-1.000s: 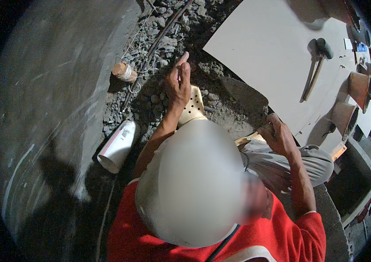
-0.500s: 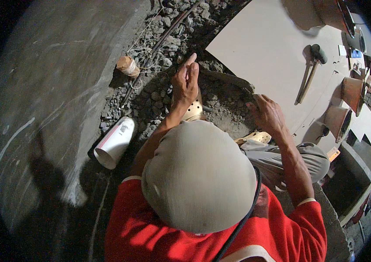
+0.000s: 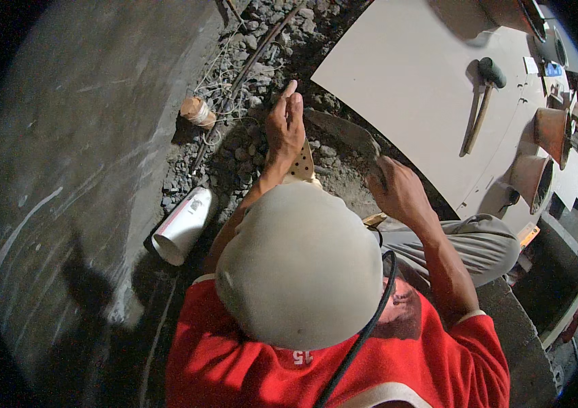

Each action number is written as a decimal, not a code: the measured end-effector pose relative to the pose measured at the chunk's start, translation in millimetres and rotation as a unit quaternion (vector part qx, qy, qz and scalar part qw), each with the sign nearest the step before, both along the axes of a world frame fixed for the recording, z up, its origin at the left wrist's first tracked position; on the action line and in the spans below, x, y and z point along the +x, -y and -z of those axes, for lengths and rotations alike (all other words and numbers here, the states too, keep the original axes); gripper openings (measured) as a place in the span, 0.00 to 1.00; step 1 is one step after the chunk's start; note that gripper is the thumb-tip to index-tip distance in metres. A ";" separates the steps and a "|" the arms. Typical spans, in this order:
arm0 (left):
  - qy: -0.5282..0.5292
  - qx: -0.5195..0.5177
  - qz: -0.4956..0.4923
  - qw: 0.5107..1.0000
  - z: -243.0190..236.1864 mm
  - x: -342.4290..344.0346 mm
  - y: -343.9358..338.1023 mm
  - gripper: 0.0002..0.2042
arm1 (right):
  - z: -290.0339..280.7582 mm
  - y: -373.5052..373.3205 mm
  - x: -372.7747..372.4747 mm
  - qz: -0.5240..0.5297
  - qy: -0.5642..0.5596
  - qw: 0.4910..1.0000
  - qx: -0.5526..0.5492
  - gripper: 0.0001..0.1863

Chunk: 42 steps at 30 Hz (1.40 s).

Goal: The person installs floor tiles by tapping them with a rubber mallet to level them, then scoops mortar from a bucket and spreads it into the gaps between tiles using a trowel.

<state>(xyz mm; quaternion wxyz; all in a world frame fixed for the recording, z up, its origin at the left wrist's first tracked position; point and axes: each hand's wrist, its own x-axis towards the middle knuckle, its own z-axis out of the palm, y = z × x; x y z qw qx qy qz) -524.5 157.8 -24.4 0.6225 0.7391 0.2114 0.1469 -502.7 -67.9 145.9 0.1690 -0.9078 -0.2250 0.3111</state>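
Two bare arms reach forward from your red shirt [image 3: 255,367], seen from above past a pale head covering [image 3: 302,265]. Your left hand [image 3: 285,129] is raised over grey rubble [image 3: 242,153], its fingers straight and close together, with nothing visible in their grasp; a cream shoe [image 3: 304,165] dotted with holes shows just below it. Your right hand [image 3: 403,194] has its fingers curled closed around the near end of a trowel [image 3: 346,130]; the grip itself is mostly hidden. The trowel's long, dull blade points left across the dirt, toward your left hand. To the upper right lies a large white board [image 3: 404,81], bearing a black-headed mallet [image 3: 493,72] and, near its right edge, brownish tubs [image 3: 552,136]. On your left, beside a smooth grey surface [image 3: 85,136], a string-wrapped spool [image 3: 198,112] sits at the rubble's edge, and a white cylinder [image 3: 185,228] lies nearer you.
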 end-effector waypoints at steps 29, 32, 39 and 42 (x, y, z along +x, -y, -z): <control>0.005 0.086 0.014 0.996 -8.4 -1.3 1.2 0.22 | 43.7 51.3 -39.0 0.213 -0.034 0.975 -0.051 0.21; -0.002 0.073 0.013 0.997 -7.8 -3.5 1.2 0.22 | 28.0 50.9 -43.0 0.207 -0.016 0.976 -0.062 0.19; -0.006 0.065 -0.026 0.998 2.6 2.0 0.7 0.22 | -1.9 37.1 -37.5 0.141 -0.038 0.989 -0.031 0.18; 0.018 0.012 -0.040 0.999 6.7 13.6 -1.8 0.24 | 21.1 18.2 -25.5 0.104 -0.007 0.994 -0.008 0.19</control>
